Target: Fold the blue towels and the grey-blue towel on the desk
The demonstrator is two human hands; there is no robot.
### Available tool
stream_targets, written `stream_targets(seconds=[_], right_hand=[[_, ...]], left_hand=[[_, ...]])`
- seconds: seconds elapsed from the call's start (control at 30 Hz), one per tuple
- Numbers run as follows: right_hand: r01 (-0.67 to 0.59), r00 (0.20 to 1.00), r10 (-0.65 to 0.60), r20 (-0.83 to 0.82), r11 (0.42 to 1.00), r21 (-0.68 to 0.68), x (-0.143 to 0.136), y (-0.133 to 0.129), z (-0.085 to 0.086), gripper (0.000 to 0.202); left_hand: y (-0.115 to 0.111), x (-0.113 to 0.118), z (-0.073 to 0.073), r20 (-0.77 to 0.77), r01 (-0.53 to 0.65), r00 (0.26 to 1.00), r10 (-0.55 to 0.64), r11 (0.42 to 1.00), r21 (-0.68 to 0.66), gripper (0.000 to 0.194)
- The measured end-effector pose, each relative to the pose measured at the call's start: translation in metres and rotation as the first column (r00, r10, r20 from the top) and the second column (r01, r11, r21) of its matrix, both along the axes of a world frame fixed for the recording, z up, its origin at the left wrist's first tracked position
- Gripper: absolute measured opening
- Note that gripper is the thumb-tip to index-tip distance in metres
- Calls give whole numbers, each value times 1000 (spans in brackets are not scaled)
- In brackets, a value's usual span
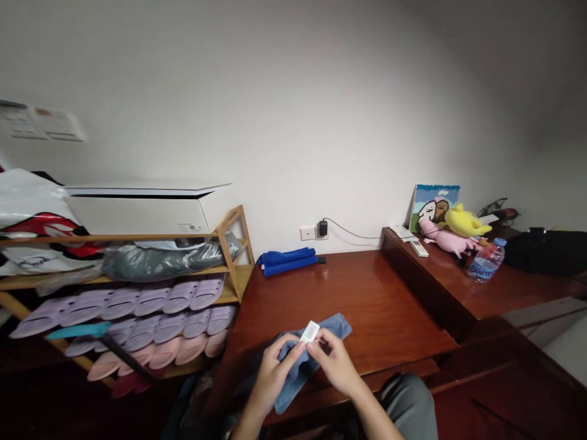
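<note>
- The left hand (pixel 270 373) and right hand (pixel 334 360) meet over the near edge of the desk (pixel 367 293); both sets of fingers are pinched on a small white tag (pixel 310 332).
- The tag belongs to a light-blue cloth (pixel 337 324) – the left fingers also bunch its fabric.
- The cloth lies just beyond and beneath the fingers, draping off the desk.
- It looks soft, light and limp, not fragile – best gripped by a gathered fold or hem, since the tag looks too thin to pull on.

The one camera sits on my head, looking forward and down across the red-brown desk (pixel 367 293) toward the white wall (pixel 293 110). My hands show close at the bottom edge; the shoe rack (pixel 233 244) lies off left.
</note>
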State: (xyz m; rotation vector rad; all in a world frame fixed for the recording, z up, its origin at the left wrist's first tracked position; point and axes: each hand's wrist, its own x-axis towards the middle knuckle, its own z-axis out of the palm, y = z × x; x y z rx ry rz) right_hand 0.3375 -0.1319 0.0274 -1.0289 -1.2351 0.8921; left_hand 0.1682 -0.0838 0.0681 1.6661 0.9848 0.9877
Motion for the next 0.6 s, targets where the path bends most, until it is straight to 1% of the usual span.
stream_targets(seconds=[0.07,0.13,0.2,0.3,0.4,0.5,0.6], right_hand=[[-57,998,57,-14,998,-10,2,1,1,48],[-83,996,83,-10,996,-7,4,1,4,47],[-66,998,66,7,998,5,5,3,7,47],[-36,998,36,43,999,4,7,8,11,48],[-70,993,71,99,997,-15,9,12,13,50],[-95,977,98,190,995,-26,15,14,9,49],[-90,960,105,259,994,-68,24,10,-4,45]], left_hand=[[2,2,6,-1,21,1000,-21,1000,-17,51],[4,3,11,-6,53,999,-53,998,-22,51],[7,4,14,-6,79,997,-79,997,-20,49],[11,6,17,14,79,997,-79,997,3,44],[13,6,23,18,87,996,-88,995,49,43],[16,2,32,11,88,996,-89,993,82,42],[21,-6,42,29,5,1000,-8,995,96,42]])
